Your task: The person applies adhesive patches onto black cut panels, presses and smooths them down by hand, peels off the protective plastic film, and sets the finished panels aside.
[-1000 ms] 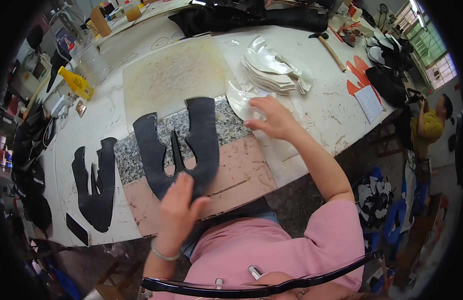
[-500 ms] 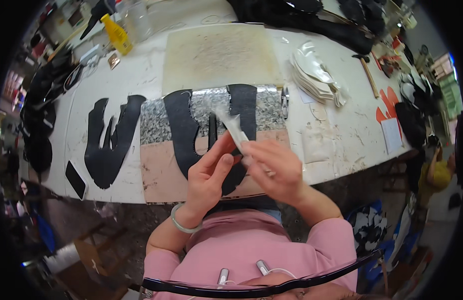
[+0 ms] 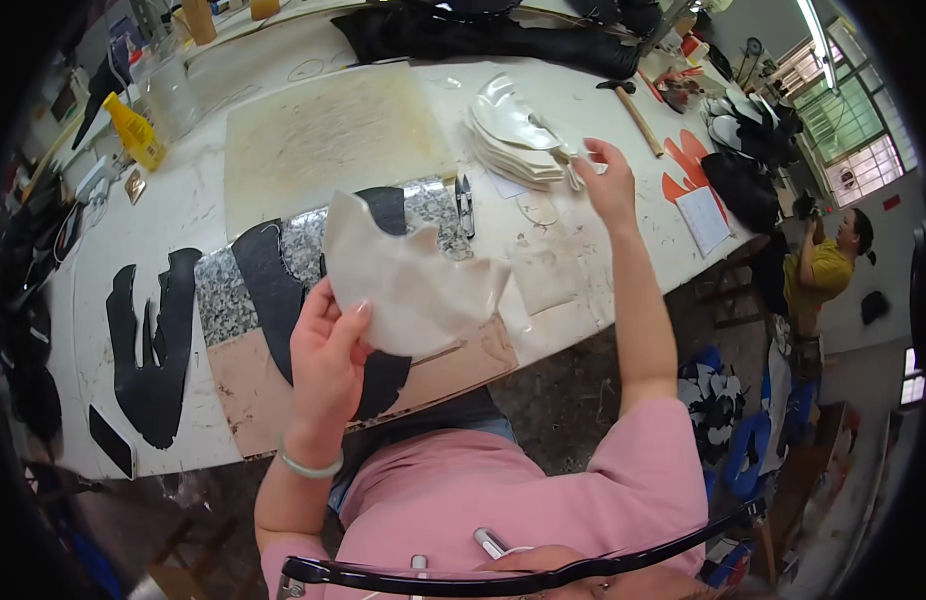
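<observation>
My left hand (image 3: 328, 345) grips a curved off-white cut piece (image 3: 413, 285) between thumb and fingers, raised above the board. The piece has a notched upper edge and hides part of the black U-shaped piece (image 3: 268, 270) beneath. At the back right, my right hand (image 3: 610, 185) reaches to the end of a stack of white cut pieces (image 3: 513, 140). Its thumb and forefinger are pinched at the top piece's edge. The black piece lies across a granite-patterned slab (image 3: 228, 300) and a pinkish board (image 3: 248, 385).
Another black U-shaped piece (image 3: 153, 370) and a phone (image 3: 111, 440) lie left. Small thread snips (image 3: 466, 207) sit near the stack. Further off are a translucent mat (image 3: 328, 140), a yellow bottle (image 3: 135, 132), a hammer (image 3: 638, 120) and orange pieces (image 3: 691, 165). A person in yellow (image 3: 821, 265) stands right.
My hands have parted. The off-white piece, edge-on between both hands before, now faces up in the left hand. My right hand has moved to the white stack. The view has shifted right.
</observation>
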Demonstrator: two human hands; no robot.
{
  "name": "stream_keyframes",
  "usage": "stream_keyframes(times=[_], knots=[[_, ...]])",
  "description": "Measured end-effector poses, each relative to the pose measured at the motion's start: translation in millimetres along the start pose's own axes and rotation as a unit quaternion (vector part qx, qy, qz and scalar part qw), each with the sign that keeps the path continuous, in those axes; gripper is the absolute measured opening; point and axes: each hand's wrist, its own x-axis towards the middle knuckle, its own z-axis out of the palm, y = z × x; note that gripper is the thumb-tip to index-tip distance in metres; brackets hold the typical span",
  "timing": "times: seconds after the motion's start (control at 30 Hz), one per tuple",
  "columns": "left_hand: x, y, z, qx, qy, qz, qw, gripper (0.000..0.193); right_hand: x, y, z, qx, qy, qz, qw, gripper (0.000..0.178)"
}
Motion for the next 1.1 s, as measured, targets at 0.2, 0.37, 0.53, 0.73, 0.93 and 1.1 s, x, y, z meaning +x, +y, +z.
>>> stream_keyframes(times=[0.2,0.37,0.53,0.73,0.93,1.1], knots=[[70.3,-18.8,39.6,0.068,-0.074,-0.011,0.995,0.049,58.0,88.4,12.9,-0.167,-0.065,-0.053,0.982,0.066],[120.2,-46.2,46.6,0.569,-0.057,0.261,0.778,0.067,89.0,86.3,-3.6,-0.09,-0.254,0.111,0.957,0.042],[140.9,-81.3,102.1,0.594,-0.162,0.369,0.696,0.058,97.2,69.2,-1.8,0.012,-0.242,0.125,0.962,0.035],[173.2,-137.2,138.9,0.649,-0.307,0.403,0.568,0.058,65.5,1.1,-15.0,0.03,-0.35,0.067,0.934,0.041],[193.3,-137.1,132.2,0.666,-0.261,0.45,0.534,0.046,38.5,-9.2,-38.9,0.062,-0.34,0.054,0.937,0.045],[213.0,-101.1,126.2,0.594,-0.273,0.538,0.532,0.032,19.8,-11.1,-49.9,0.267,-0.202,0.028,0.942,0.05]])
